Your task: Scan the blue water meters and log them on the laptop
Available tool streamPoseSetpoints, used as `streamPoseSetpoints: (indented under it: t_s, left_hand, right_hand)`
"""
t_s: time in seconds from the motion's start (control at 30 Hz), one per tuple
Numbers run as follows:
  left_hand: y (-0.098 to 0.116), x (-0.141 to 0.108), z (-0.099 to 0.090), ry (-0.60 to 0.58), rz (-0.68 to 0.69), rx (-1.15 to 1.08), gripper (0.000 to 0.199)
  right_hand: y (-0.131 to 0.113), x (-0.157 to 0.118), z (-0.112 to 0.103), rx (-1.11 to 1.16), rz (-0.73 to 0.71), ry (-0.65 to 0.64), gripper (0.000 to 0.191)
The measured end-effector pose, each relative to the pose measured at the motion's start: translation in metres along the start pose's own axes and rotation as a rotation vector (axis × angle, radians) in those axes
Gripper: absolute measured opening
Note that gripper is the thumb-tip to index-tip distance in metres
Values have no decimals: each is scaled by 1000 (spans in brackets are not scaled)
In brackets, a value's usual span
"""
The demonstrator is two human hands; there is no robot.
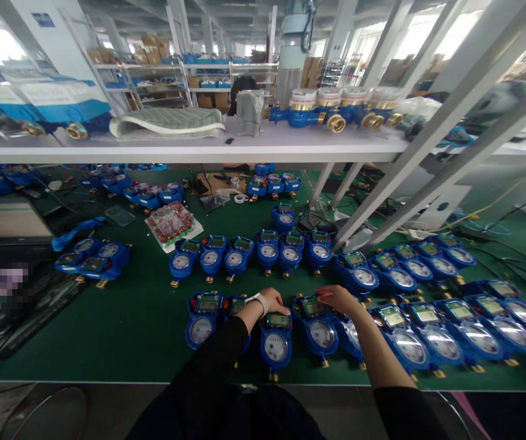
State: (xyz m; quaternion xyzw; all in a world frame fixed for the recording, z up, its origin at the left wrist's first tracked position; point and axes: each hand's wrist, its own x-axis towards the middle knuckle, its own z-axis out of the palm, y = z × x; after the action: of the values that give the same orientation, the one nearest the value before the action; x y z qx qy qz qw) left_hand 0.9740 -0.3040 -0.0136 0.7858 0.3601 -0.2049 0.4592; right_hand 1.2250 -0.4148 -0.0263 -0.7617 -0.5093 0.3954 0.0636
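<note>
My left hand [271,300], with a pale watch band at the wrist, is closed over the top end of a blue water meter [276,347]. The thumb lies beside its small display; the other fingers are partly hidden behind. To the right, my right hand [337,299] has its fingers curled on the upper right corner of a second water meter [322,333], by its display and green circuit board. Both meters rest on the green bench with round dials facing up and brass fittings toward me. My left forearm partly covers a neighbouring meter, my right forearm another.
Rows of blue meters [444,343] continue right, with another row [236,260] behind my hands. A bag of red and green parts [174,223] lies farther back. A laptop [8,226] stands left. A white shelf [189,150] and slanted metal posts [385,201] cross above the bench.
</note>
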Motion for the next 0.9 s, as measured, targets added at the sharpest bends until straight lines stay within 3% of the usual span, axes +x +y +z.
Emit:
streamPoseSetpoints:
  t_s: [0.7,0.9]
  left_hand:
    - [1,-1,-2,0,9,-2,26]
    - [2,2,0,20,24,-31,24]
  right_hand:
    - [-2,-1,1,48,31,13,27]
    - [-10,-4,0,110,48,80,25]
